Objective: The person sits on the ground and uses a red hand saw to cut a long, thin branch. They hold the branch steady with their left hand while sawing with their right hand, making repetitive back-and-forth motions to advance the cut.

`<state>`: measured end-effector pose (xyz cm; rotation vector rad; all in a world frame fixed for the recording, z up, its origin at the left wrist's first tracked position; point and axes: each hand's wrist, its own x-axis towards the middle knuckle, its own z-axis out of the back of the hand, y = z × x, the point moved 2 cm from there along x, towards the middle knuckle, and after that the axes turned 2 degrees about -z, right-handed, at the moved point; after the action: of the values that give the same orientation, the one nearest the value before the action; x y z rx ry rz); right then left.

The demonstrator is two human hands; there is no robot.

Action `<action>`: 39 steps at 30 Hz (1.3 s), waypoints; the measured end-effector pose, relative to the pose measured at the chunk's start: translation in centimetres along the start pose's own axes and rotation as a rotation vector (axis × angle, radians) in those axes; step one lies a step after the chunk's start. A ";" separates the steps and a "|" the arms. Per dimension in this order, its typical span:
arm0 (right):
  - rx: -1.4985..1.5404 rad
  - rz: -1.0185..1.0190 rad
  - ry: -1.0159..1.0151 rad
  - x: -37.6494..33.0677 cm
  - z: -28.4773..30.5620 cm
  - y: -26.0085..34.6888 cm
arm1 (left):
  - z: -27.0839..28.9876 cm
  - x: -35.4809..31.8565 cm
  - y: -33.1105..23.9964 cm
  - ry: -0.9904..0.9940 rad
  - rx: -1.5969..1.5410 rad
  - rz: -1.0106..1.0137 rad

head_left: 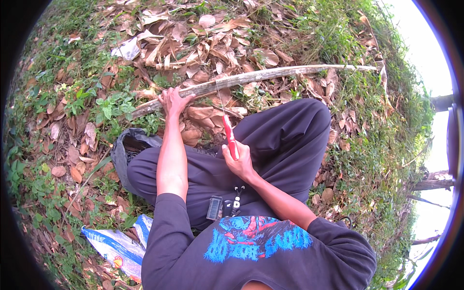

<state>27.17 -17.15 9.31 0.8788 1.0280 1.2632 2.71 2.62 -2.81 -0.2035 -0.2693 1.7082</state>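
A long, slightly bowed branch [270, 74] with greyish bark lies across the leaf litter in front of my crossed legs. My left hand [174, 100] grips it near its left end, fingers over the far side and the arm stretched straight. In my right hand [239, 162] is a hand saw [229, 129], held by its red handle above my lap. The saw's thin blade points away from me and meets the branch to the right of my left hand. How deep it has cut cannot be made out.
Dry brown leaves [193, 36] and green weeds [108, 107] cover the ground. A dark plastic bag [121, 159] sits beside my left knee. A blue-and-white sack [116, 246] lies by my left elbow. Small devices [215, 208] hang at my lap. Rails [435, 181] stand at far right.
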 end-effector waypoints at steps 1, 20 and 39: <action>0.000 -0.001 0.001 0.0 0.0 0.0 | 0.0 0.0 0.0 -0.001 0.004 0.001; 0.011 0.014 0.002 0.0 -0.1 0.1 | 0.0 0.0 0.0 -0.004 0.004 0.006; 0.033 0.024 -0.021 0.6 0.6 0.4 | -0.2 0.0 0.3 -0.032 0.009 -0.010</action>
<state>27.59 -16.52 9.78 0.9305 1.0263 1.2579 2.47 2.55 -3.06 -0.1676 -0.2857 1.7038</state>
